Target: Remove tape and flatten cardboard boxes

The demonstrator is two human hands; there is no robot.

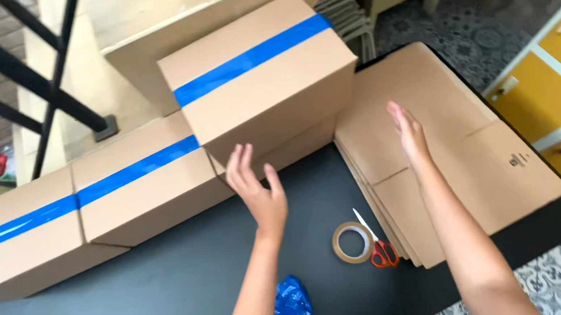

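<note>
Both hands were raised over the black tabletop (168,297), fingers spread and holding nothing. The left hand (258,190) hovered just in front of a sealed cardboard box (265,101) with a blue tape stripe across its top, its fingertips near the box's front face; whether they touched it was hard to tell. That box sat stacked, apparently resting on another box beneath it. The right hand (409,133) hung open above a stack of flattened cardboard sheets (478,159) at the tabletop's right end. To the left stood two more taped boxes (76,215), side by side and touching. Between the forearms lay a roll of clear tape (352,242) beside red-handled scissors (379,247), with a crumpled blue wad (292,300) nearer the person.
</note>
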